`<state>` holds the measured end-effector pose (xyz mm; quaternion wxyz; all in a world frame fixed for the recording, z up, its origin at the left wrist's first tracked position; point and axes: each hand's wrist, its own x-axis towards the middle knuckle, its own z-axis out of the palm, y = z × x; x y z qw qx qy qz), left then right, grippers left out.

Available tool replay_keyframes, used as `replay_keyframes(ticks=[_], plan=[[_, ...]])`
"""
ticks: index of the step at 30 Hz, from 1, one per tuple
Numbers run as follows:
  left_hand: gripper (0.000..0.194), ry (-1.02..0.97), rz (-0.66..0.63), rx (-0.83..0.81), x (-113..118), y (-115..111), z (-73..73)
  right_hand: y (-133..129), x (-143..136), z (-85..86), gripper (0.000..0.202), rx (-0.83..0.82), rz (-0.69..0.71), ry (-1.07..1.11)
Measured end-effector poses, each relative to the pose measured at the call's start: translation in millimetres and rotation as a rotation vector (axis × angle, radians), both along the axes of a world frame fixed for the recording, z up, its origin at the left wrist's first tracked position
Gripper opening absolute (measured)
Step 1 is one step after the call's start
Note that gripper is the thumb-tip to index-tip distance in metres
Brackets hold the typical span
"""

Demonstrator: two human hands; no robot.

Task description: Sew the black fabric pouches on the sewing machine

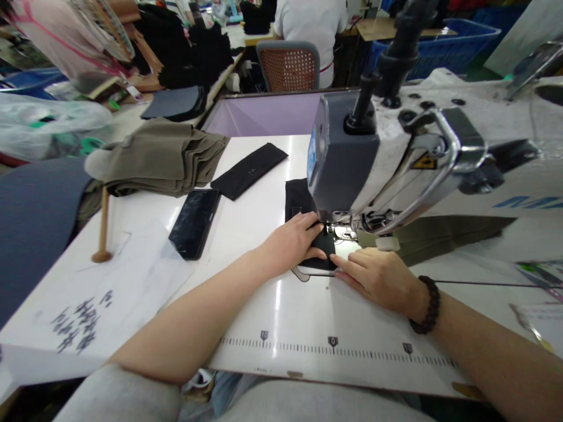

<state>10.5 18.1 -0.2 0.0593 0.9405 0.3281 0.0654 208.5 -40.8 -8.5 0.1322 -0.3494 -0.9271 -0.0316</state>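
1. So the white tabletop point(246, 310) is spreading out under the sewing machine point(343, 158), with a printed ruler scale point(334, 350) running along the edge on the near side of it.
2. Left of the machine, a folded black strip point(250, 170), a phone point(196, 224), a stack of olive cloth point(162, 155) and a wooden stick point(104, 228) are lying around. More olive cloth point(448, 237) is lying to its right.
3. Beyond the machine, a person in white point(310, 29) is facing away by a wicker-backed chair point(289, 67), and a blue basket point(440, 47) is sitting behind it.
4. The black fabric piece point(325, 241) is lying flat at the machine's presser foot. The left hand point(288, 243) is pressing on it, fingers apart, not pinching. The right hand point(382, 278) is touching its near edge; can't tell if those fingers are gripping.
5. The machine's head is hiding part of that piece, and the frame is cutting off the machine's right end. Far left of it, a person in pink point(61, 35) is getting cropped and blurry, and the handwriting point(77, 322) is looking too smudgy to read.
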Motion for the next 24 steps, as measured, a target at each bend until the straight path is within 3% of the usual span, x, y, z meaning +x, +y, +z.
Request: replay_keyframes(ticks=[24], plan=[[0.051,-0.047,-0.016,-0.003,-2.0,6.5,-1.6,0.6,-3.1,0.3,0.031,-0.015,-0.060,0.045]])
